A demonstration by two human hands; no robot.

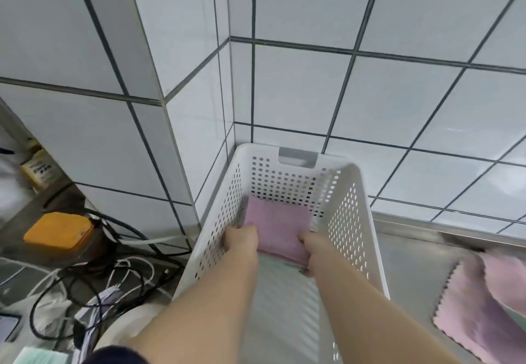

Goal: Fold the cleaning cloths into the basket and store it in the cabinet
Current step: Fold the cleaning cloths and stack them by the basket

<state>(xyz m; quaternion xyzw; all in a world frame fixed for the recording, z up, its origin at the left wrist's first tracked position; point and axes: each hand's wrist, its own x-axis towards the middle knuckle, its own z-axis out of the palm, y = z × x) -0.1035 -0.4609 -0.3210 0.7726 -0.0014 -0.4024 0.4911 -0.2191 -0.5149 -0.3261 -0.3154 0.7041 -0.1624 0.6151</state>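
Steel counter (pixel 412 255) against tiled wall, white perforated basket (pixel 355 221) on it, unfolded pink cloths (pixel 478 306) beside

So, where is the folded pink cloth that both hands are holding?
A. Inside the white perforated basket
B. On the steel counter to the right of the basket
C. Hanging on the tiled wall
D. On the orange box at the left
A: the left hand and right hand grip the folded pink cloth between the walls of the white perforated basket.

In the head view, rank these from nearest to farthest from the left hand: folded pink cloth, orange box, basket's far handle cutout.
From the left hand:
1. Folded pink cloth, in its grip inside the basket.
2. Handle cutout, in the basket's far wall.
3. Orange box, outside, far left.
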